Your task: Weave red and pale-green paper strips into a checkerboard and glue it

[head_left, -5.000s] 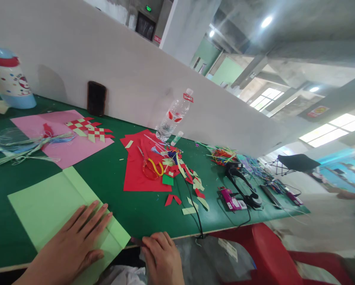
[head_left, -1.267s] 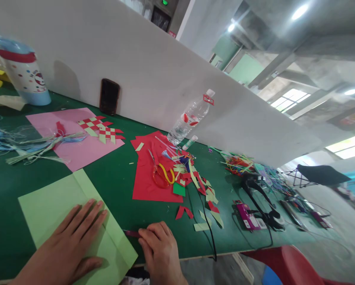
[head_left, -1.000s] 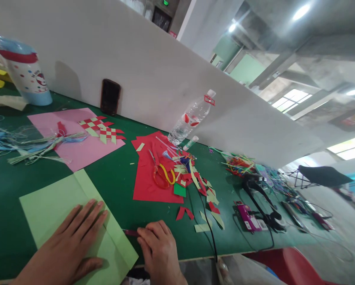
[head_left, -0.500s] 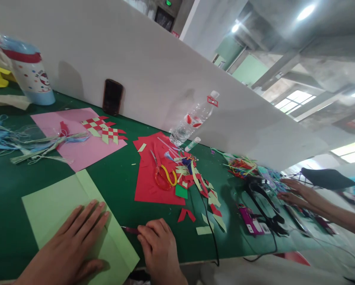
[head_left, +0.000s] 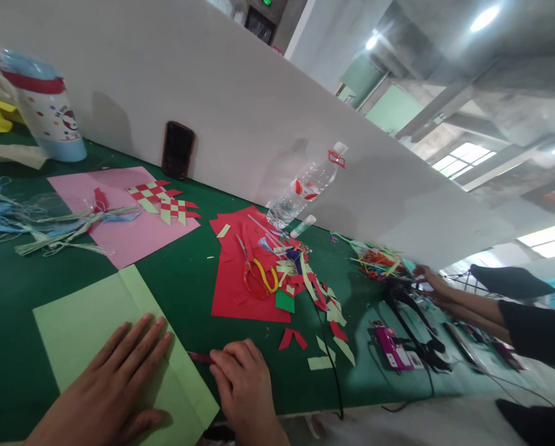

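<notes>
My left hand (head_left: 119,371) lies flat, fingers stretched, on a light green sheet of paper (head_left: 87,310) that has a crease along its right side. In my right hand (head_left: 244,387), closed on the table beside the sheet, is a slim purple craft knife (head_left: 200,357); its thin tip reaches the sheet's right edge, and most of its handle is hidden by the fingers. Beyond my right hand, scissors (head_left: 252,282) with red and yellow handles rest on red paper (head_left: 231,297). Red and pale green paper scraps (head_left: 321,363) lie to the right.
Woven paper fish (head_left: 178,209) and tassels lie on pink paper (head_left: 133,248). A phone (head_left: 178,150), a water bottle (head_left: 300,189) and a flask (head_left: 49,118) stand along the partition. A black cable (head_left: 336,378) crosses the table. At right, another person's hands (head_left: 430,285) are among craft materials.
My right hand has shifted slightly left with the craft knife, nearer the green sheet. My left hand stays put. The other person's hands have moved left and away, toward the coloured sticks.
</notes>
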{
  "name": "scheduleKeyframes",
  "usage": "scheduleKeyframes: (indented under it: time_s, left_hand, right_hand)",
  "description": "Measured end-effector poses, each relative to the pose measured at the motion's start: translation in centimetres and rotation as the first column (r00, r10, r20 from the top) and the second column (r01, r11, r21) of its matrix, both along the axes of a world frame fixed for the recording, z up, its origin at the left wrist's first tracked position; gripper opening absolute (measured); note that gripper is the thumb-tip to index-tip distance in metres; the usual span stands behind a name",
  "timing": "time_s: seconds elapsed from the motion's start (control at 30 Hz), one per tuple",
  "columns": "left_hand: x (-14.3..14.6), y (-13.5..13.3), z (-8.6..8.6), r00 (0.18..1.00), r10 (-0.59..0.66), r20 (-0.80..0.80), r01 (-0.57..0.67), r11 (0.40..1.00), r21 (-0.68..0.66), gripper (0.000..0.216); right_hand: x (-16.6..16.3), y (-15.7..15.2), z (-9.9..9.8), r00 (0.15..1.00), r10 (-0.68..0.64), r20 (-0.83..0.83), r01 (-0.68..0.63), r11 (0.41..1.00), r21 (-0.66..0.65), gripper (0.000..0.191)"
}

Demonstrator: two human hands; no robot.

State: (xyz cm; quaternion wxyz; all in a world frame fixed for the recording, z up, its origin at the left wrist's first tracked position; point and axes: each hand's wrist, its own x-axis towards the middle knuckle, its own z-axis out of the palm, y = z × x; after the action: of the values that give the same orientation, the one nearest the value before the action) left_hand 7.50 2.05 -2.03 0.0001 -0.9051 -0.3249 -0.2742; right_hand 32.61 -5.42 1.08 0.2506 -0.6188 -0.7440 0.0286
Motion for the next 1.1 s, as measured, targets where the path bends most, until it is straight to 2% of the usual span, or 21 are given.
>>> scheduleKeyframes:
  time_s: [0.5,0.77,1.0,1.1]
  left_hand:
    - [0.0,0.1,0.2,1.0,0.002,0.017,-0.002,1.0,-0.003,0.107]
    - [0.1,0.1,0.2,1.0,0.01,0.009,-0.01,1.0,0.004,0.109]
    - [0.1,0.0,0.3,0.998,0.017,0.052,-0.017,1.0,0.005,0.103]
    - [-0.3,0.7,0.5,0.999,0.036,0.037,-0.036,0.999,-0.002,0.086]
  right_hand:
    - [-0.6,1.2,0.1,0.999,0.013,0.031,-0.013,1.0,-0.005,0.012]
    - [-0.6,1.4,0.1,1.0,-0.001,0.023,0.001,1.0,0.008,0.015]
    - [-1.2,1.8,0.0,1.0,0.007,-0.011,-0.007,1.0,0.023,0.016]
    - [-1.2,1.9,0.0,1.0,0.01,-0.007,-0.009,1.0,0.022,0.016]
